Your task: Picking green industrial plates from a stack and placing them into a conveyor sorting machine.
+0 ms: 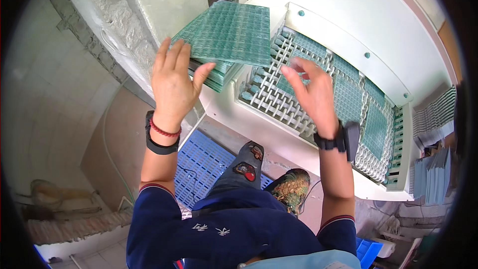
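A stack of greenish patterned glass panes (231, 32) rests at the left end of a white machine, its top panes turned askew to those below. My left hand (174, 82) lies along the stack's left side, fingers stretched and thumb apart near the lower corner. Whether its fingertips touch the glass I cannot tell. Over the machine's white roller and chain bed (279, 97) hovers my right hand (313, 89), slightly blurred. Its fingers are partly bent, thumb apart, with nothing visible in them. Several flat green panes (347, 97) lie on the bed beneath and beyond it.
The machine's white housing (343, 15) rises behind the bed. At the far right stand upright racked sheets (432, 177). A blue plastic slatted mat (201, 162) lies by my feet. A rough concrete pillar (117, 15) and a wall are at the left.
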### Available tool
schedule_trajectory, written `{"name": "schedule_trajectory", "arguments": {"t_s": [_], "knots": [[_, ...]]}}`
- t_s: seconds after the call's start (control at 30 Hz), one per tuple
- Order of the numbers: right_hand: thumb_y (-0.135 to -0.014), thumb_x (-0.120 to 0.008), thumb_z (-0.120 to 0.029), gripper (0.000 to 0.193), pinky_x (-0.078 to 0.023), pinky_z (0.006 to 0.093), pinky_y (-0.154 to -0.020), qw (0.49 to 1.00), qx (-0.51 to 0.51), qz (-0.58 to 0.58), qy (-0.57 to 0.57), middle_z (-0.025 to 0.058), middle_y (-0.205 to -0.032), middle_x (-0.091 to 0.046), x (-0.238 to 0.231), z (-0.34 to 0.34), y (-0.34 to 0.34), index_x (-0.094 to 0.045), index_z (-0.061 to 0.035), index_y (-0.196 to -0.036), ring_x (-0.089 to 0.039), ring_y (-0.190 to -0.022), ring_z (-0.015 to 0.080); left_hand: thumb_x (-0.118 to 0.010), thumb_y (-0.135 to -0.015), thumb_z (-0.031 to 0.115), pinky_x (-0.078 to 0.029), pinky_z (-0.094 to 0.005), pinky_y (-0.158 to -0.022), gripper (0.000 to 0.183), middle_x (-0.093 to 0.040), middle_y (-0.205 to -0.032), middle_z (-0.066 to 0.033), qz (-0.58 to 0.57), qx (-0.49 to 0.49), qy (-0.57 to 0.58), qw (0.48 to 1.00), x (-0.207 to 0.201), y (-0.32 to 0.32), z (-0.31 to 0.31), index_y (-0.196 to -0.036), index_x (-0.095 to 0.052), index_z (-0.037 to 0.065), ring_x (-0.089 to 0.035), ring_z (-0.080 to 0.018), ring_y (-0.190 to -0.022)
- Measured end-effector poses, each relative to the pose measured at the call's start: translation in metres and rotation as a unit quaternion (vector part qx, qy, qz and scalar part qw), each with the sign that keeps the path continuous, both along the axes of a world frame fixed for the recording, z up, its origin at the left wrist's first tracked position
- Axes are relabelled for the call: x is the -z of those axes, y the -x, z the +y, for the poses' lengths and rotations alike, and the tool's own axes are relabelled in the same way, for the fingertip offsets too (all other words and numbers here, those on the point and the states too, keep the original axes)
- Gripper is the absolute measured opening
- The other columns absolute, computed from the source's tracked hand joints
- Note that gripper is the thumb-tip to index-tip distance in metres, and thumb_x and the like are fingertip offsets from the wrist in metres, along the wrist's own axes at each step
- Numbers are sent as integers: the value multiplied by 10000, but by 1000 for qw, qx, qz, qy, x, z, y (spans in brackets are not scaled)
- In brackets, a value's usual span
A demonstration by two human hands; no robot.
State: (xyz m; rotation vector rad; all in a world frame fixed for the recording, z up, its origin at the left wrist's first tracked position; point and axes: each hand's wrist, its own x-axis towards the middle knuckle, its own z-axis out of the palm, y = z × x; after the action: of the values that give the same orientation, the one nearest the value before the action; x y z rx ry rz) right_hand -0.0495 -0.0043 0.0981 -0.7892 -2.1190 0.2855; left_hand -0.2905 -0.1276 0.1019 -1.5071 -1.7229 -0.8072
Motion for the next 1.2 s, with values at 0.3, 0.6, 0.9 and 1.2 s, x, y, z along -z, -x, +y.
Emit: {"name": "schedule_trajectory", "arguments": {"t_s": [0.3, 0.6, 0.9, 1.2], "knots": [[-858, -608, -275, 359, -454, 222, -416, 782, -171, 277, 532, 93, -759, -578, -3, 20, 34, -576, 80, -896, -585, -529, 150, -656, -786, 328, -416, -424, -898, 478, -556, -1125, -177, -29, 60, -4, 998, 2, -26, -12, -1069, -564, -46, -478, -385, -1101], [-889, -552, -134, 186, -384, 191, -351, 772, -80, 405, 483, 67, -629, -587, 48, -86, -114, -580, 50, -882, -497, -397, 102, -416, -944, 232, -407, -411, -939, 428, -504, -1218, -194, -711, 507, 37, 486, 90, -106, -42, -1248, -409, -71, -493, -291, -1132], [-899, -555, -154, 178, -413, 180, -411, 772, 72, 360, 519, 46, -678, -611, 133, -139, -160, -597, 17, -870, -520, -482, 61, -339, -971, 168, -450, -368, -907, 379, -543, -1179, -179, -860, 430, 245, 125, 151, -168, -18, -1228, -429, -96, -566, -245, -1041], [-852, -621, -102, 133, -379, 175, -444, 807, 175, 334, 454, 13, -672, -597, 144, -129, -163, -622, 26, -891, -492, -515, 37, -541, -874, 30, -489, -242, -744, 189, -646, -939, -94, -827, 371, 245, 345, 149, -172, -11, -1019, -595, -77, -602, -112, -832]]}}
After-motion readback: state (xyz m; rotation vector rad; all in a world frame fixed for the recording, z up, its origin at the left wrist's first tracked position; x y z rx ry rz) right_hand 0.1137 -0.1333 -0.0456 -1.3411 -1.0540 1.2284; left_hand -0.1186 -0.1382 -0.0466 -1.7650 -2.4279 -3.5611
